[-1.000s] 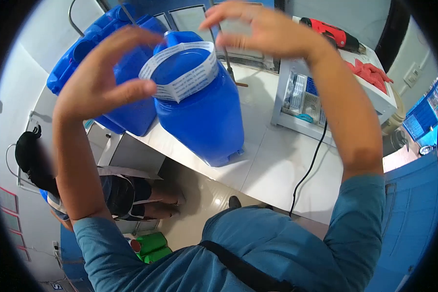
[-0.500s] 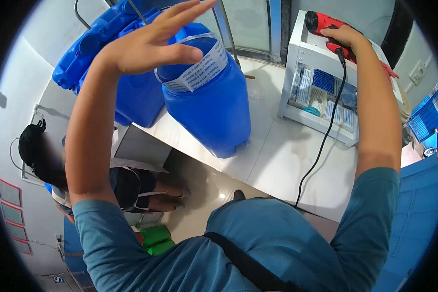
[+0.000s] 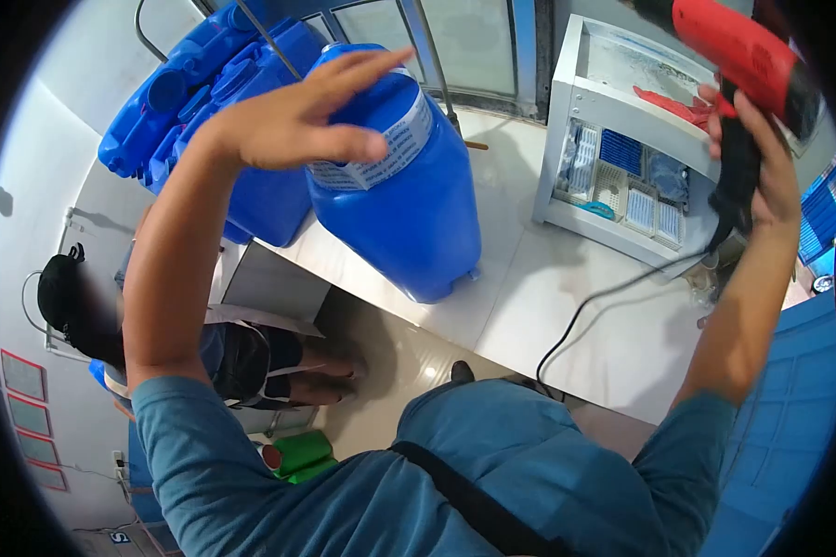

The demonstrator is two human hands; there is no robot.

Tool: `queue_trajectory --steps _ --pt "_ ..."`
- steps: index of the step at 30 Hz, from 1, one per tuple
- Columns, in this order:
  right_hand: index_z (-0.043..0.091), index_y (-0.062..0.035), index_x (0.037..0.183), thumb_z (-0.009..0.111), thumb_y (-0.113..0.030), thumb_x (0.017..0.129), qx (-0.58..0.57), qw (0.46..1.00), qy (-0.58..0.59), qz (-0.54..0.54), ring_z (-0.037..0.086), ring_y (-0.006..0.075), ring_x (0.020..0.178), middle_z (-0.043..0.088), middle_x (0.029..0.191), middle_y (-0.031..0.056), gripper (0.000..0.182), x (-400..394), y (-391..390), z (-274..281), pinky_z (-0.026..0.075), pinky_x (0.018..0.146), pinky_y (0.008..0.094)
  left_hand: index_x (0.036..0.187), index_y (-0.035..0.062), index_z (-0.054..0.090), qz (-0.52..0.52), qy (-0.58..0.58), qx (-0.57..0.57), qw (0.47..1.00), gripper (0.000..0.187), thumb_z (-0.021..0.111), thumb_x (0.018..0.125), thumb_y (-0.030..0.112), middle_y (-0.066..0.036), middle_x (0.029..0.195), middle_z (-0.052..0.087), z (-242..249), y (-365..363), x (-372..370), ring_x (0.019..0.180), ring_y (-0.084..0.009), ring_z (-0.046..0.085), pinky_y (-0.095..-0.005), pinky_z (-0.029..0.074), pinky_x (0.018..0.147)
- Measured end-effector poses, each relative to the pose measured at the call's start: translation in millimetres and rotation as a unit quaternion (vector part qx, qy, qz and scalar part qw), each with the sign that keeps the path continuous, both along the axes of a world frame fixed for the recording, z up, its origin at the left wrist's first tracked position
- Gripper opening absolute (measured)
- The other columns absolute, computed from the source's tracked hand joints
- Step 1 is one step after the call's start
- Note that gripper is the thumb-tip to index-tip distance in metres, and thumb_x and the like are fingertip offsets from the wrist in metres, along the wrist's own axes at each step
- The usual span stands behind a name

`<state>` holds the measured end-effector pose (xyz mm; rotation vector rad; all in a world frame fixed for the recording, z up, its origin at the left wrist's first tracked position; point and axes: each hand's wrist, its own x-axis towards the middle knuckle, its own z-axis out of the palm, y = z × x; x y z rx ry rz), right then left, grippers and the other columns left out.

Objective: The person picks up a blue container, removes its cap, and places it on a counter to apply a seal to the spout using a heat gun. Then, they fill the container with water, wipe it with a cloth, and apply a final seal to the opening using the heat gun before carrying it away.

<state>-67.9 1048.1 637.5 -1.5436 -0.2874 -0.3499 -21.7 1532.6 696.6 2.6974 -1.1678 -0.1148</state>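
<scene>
My left hand [image 3: 297, 119] is over the top of a blue plastic container [image 3: 399, 223], fingers spread and thumb apart, holding nothing. A printed white seal band [image 3: 409, 135] circles the container's upper part. On the right, my right hand [image 3: 762, 162] is wrapped round the black handle of a red and black heat gun [image 3: 738, 51], raised above the right end of a white shelf unit [image 3: 576, 97]. A black cord [image 3: 613, 295] runs from the handle down across the white counter.
More blue containers [image 3: 265, 190] stand at the back left. Small trays [image 3: 622, 186] fill the shelf unit, and a red item [image 3: 669, 107] lies on it. Another person [image 3: 241, 357] is at the left, below the counter [image 3: 520, 278]. A green object [image 3: 304, 455] is on the floor.
My right hand has lifted the heat gun off the shelf unit's top and moved it right, with the cord trailing. My left hand stays nearly in place over the container.
</scene>
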Motion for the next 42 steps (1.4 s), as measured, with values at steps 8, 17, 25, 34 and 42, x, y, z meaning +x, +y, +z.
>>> queue_trajectory --steps 8,17,25,34,42 --pt "0.04 0.0066 0.141 0.064 -0.029 0.092 -0.031 0.99 -0.141 0.006 0.061 0.016 0.091 0.06 0.118 0.0186 0.065 -91.1 49.5 -45.9 0.051 0.079 0.029 0.159 0.0129 0.016 -0.123 -0.017 0.018 0.992 0.143 0.081 0.049 0.078 -0.02 0.162 0.018 27.9 15.8 13.0 0.147 -0.0436 0.023 -0.0578 0.026 0.117" --pt "0.043 0.0066 0.139 0.062 -0.038 0.088 -0.12 0.987 -0.104 -0.017 0.058 0.0143 0.079 0.059 0.125 0.019 0.07 -126.8 36.9 -81.5 0.045 0.07 0.0283 0.157 0.0212 0.02 -0.034 0.029 0.157 0.987 0.124 0.084 0.051 0.024 -0.017 0.153 0.034 29.0 -21.4 -0.9 0.137 -0.0428 0.042 -0.0561 0.041 0.111" --pt "0.057 0.0004 0.126 0.066 -0.042 0.088 -0.383 0.921 0.029 0.058 0.061 0.0166 0.074 0.065 0.102 0.0096 0.057 -154.2 56.0 -110.5 0.048 0.072 0.032 0.152 0.0183 0.031 -0.088 0.022 0.118 0.989 0.113 0.079 0.049 0.02 -0.015 0.147 0.04 26.1 -14.5 7.7 0.132 -0.0405 0.048 -0.0524 0.044 0.11" --pt "0.062 -0.0022 0.118 0.06 -0.012 0.076 -0.348 0.918 0.061 0.18 0.061 0.0163 0.084 0.066 0.09 0.0064 0.043 -144.2 103.1 -70.1 0.047 0.078 0.0303 0.154 0.0148 0.026 -0.094 0.047 0.101 0.989 0.121 0.08 0.047 0.021 -0.018 0.146 0.04 25.2 -11.4 10.7 0.132 -0.0405 0.048 -0.0497 0.042 0.112" --pt "0.066 -0.0098 0.094 0.061 -0.001 0.062 -0.643 0.736 0.161 0.136 0.063 0.019 0.097 0.066 0.092 0.0043 0.033 -149.7 80.2 -110.4 0.048 0.087 0.031 0.156 0.0124 0.022 -0.034 0.017 0.08 0.996 0.125 0.084 0.056 0.054 -0.026 0.144 0.042 19.7 2.0 9.0 0.131 -0.0456 0.047 -0.0514 0.043 0.11"
